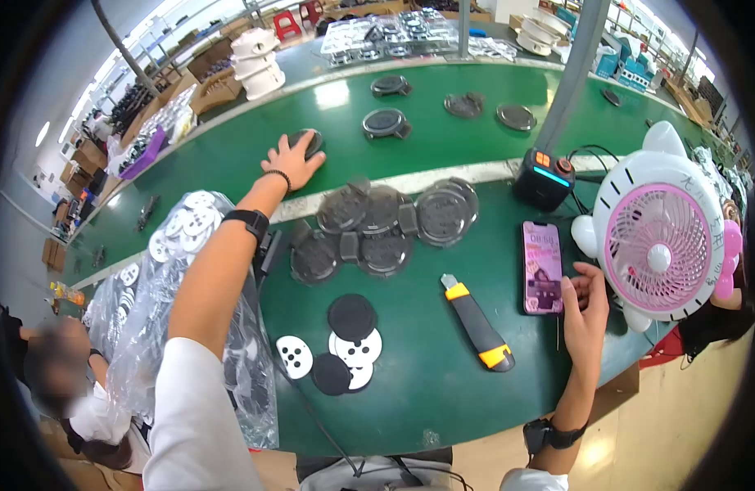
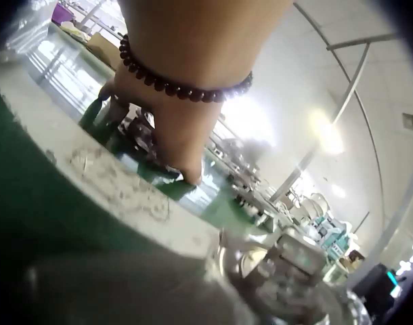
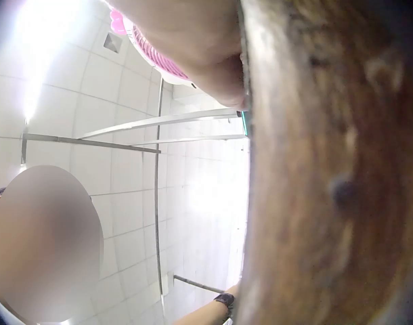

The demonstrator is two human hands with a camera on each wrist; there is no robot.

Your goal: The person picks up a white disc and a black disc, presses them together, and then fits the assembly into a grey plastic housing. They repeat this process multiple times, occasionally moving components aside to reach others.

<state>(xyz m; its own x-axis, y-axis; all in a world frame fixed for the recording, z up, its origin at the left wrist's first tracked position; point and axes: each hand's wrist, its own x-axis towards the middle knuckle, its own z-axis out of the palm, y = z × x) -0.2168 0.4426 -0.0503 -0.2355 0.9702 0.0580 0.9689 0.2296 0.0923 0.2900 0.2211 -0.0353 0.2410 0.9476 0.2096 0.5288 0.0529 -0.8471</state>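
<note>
My left hand [image 1: 296,162] reaches over the far green belt, fingers spread across a dark round plastic case [image 1: 314,145]. In the left wrist view, my left hand [image 2: 183,128] has its thumb pointing down beside the dark case [image 2: 140,132], partly hidden by the hand. Loosely bent, my right hand [image 1: 586,315] rests at the table's right side, its thumb close to the edge of a lit phone [image 1: 543,266]. A yellow-and-black utility knife [image 1: 478,323] lies left of the phone, blade out. Several smoky clear round cases [image 1: 384,237] sit grouped at mid-table.
Black round pads [image 1: 351,317] and white discs with black dots [image 1: 295,358] lie near the front. A plastic bag of such discs [image 1: 189,303] covers the left. On the right stand a pink-and-white fan [image 1: 660,225] and a black box [image 1: 544,182]. More cases [image 1: 385,123] lie on the belt.
</note>
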